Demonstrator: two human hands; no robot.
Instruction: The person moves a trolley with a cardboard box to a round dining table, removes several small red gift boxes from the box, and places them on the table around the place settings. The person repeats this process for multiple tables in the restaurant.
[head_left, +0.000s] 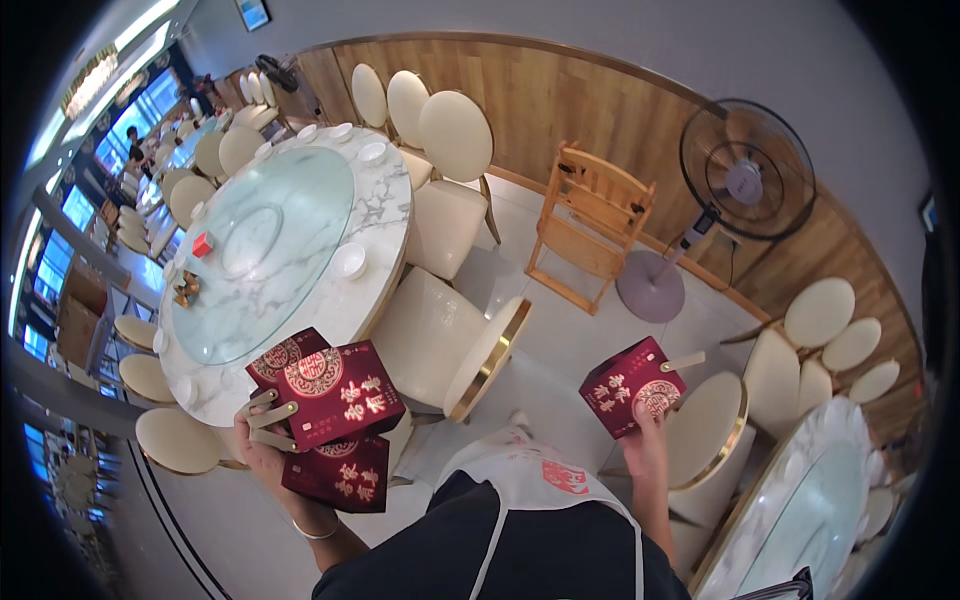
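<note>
Several dark red gift boxes (341, 394) with gold ornament and cream strap handles hang together from my left hand (259, 446), whose fingers are closed round the straps. A bracelet circles that wrist. On the right, my right hand (646, 439) grips one more red gift box (630, 386) by its lower side, thumb on its printed face; the strap of this box sticks out to the right. Behind the left-hand boxes stands a round marble table (382, 202) with a glass turntable (300, 195). White bowls (349, 261), a small red box (202, 244) and a brown-gold object (186, 289) rest on it.
Cream chairs (427, 322) surround the table. Along the wood-panelled wall stand a wooden high chair (592, 225) and a pedestal fan (742, 184). More chairs (709, 420) and a second marble table (787, 510) are at right. A person (135, 150) stands far off at left.
</note>
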